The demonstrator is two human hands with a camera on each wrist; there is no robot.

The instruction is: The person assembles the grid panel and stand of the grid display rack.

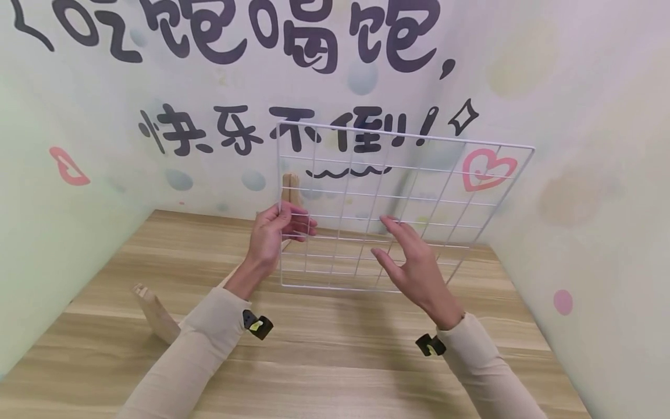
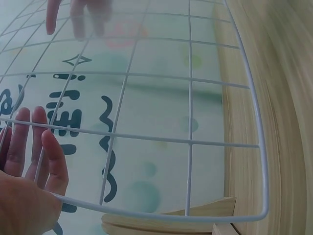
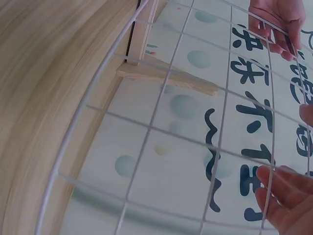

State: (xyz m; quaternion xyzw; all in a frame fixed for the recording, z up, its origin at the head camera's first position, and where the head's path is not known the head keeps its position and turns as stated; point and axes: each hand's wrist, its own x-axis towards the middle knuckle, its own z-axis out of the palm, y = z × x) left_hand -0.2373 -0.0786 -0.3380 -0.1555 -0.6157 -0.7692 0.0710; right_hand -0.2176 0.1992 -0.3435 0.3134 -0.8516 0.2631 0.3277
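A white wire grid panel (image 1: 348,193) is held tilted up over the wooden table. My left hand (image 1: 269,235) grips its left edge, the thumb on the near side and the fingers reaching behind the wires. In the left wrist view, those fingers (image 2: 56,161) show through the mesh. My right hand (image 1: 419,270) is in front of the panel's middle, thumb and fingers spread apart, fingertips close to the wires. Behind the left hand and forearm is a wooden stand with a far upright (image 1: 291,189) and a near upright (image 1: 157,314); the forearm hides part of it.
The wood-grain table (image 1: 324,372) meets a back wall (image 1: 220,186) printed with large dark characters. Side walls (image 1: 591,233) stand at left and right. Both sleeves carry small black wrist devices (image 1: 258,324).
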